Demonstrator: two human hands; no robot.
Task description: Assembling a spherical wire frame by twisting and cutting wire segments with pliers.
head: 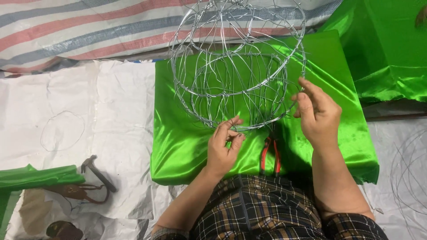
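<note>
At the far left a roll of green fabric is laid on crumpled white paper, and just beside it a small hammer and a pair of rusty shears are seen, both untouched. Towards the middle, a folded stack of green satin cloth is spread over the floor covering, and above it a round wire frame, built of several rings joined by thin ribs, is held up and tilted toward the camera. Its lowest ring is gripped at the near edge by the left hand, whose thumb and fingers are pinched together on the wire, apparently at a joint where a fine strand is being bound or twisted. Red-handled pliers are left lying on the satin just right of that hand, partly hidden under the frame. Further right, the same ring is steadied by the right hand, with its fingertips closed on the wire at the frame's right side. The step in hand is judged to be the fastening or adjusting of a joint on the bottom ring. For the next move, a firm hold by the right hand would be called for while the strand is tightened. More green satin is heaped at the upper right, and loose wire hoops are laid at the right edge.
</note>
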